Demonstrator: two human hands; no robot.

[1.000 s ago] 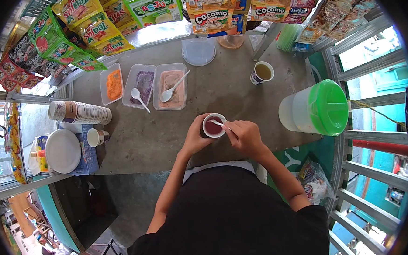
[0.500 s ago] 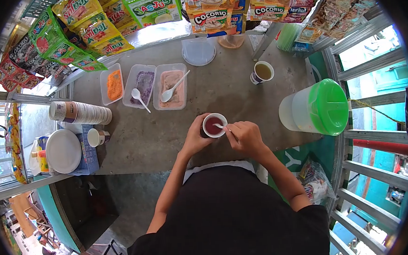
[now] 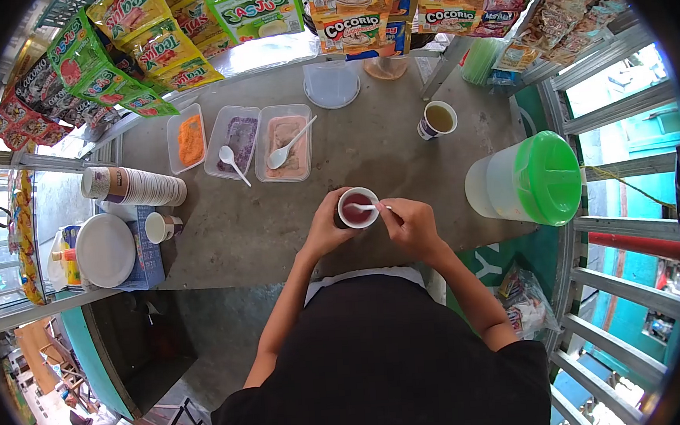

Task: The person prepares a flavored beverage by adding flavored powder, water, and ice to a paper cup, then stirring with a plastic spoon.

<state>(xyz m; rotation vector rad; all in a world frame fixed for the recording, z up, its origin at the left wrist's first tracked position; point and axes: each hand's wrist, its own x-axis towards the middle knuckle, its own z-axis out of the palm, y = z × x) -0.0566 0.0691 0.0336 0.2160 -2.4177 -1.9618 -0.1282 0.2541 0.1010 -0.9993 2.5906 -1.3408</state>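
Observation:
A paper cup [image 3: 357, 197] of dark red drink stands in front of my body, with my left hand [image 3: 330, 227] wrapped round its left side. In the fingers of my right hand [image 3: 411, 225] is a white plastic spoon [image 3: 366, 207], pinched by its handle. The spoon's bowl dips into the red liquid and cannot be seen. Beyond the cup lie three clear plastic tubs: one of orange powder [image 3: 191, 141], one of purple powder [image 3: 241, 138] and one of pinkish powder [image 3: 289, 149]. White spoons rest on the purple and pink ones.
A second cup [image 3: 437, 121] with yellowish-brown drink stands at the back right, near a clear jug with a green lid [image 3: 544, 178]. At left are stacked paper cups [image 3: 134, 187], a single cup [image 3: 162, 228] and a round white lid [image 3: 106, 252]. Drink sachets [image 3: 254, 14] hang above.
The spoon has swung within the cup and its handle now lies flatter, pointing more to the right. My right hand has shifted very slightly; the left still holds the cup.

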